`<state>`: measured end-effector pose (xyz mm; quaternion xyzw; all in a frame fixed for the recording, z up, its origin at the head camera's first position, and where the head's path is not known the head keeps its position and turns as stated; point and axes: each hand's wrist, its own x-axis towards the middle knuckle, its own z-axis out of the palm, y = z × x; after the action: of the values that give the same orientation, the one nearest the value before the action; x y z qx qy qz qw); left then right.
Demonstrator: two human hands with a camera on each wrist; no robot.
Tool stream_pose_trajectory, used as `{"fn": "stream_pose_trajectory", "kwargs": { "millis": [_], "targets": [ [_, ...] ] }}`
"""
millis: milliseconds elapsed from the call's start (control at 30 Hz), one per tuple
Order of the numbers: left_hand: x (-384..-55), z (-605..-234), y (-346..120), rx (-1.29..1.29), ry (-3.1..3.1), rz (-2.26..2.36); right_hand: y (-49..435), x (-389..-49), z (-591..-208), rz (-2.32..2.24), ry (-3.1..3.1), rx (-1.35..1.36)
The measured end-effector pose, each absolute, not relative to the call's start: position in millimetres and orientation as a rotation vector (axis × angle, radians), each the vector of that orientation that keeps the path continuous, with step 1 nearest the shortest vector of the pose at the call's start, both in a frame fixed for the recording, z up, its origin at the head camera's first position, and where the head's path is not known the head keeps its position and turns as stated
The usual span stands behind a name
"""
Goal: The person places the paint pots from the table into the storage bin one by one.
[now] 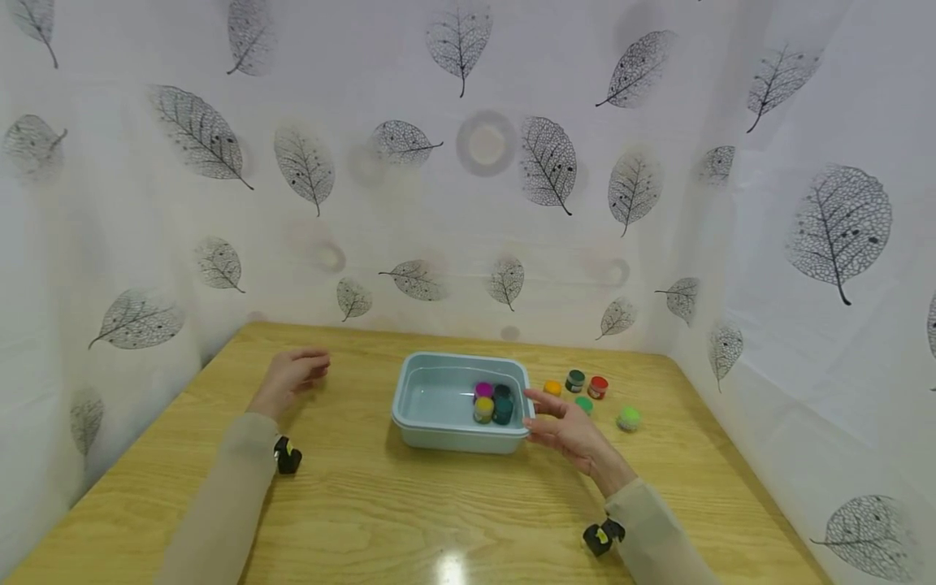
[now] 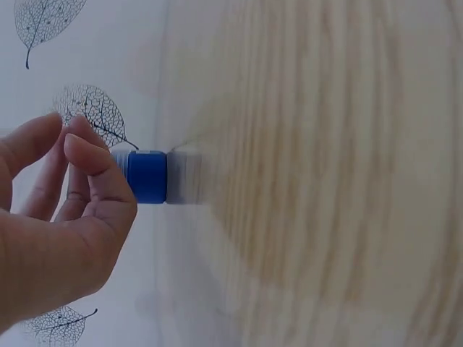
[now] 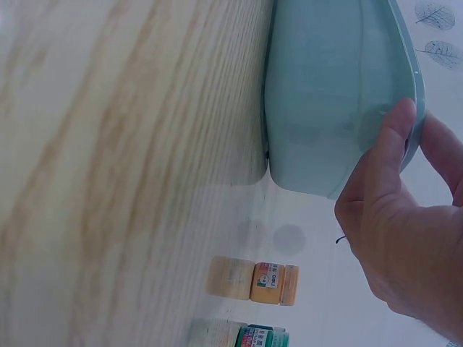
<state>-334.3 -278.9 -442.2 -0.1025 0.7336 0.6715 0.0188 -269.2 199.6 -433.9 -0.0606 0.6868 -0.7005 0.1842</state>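
Observation:
The light blue plastic tub stands mid-table, with several small paint jars inside at its right end. Among them are a yellow-lidded jar and a purple-lidded jar. My right hand pinches the tub's right rim, fingers on both sides of it in the right wrist view. Left of the tub, my left hand hovers low over the table with loosely bent fingers and nothing between them. A small blue jar stands on the table close beyond it, partly covered by the fingers in the left wrist view.
Right of the tub stand more small jars: an orange jar, a dark green jar, a red jar, a green jar and a light green jar. A leaf-print curtain closes off the table's back and sides.

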Motion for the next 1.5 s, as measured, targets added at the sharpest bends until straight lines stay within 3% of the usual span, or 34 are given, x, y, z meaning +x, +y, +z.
{"fn": "stream_pose_trajectory", "kwargs": {
  "millis": [700,1500],
  "targets": [
    [-341,-446,-302,-0.351,2.476,1.968,201,-270,-436,-1.991,1.924,-0.159],
    [-354,-450,-304,-0.231,2.294,1.855,201,-271,-435,-1.994,1.911,-0.153]
  ]
}}
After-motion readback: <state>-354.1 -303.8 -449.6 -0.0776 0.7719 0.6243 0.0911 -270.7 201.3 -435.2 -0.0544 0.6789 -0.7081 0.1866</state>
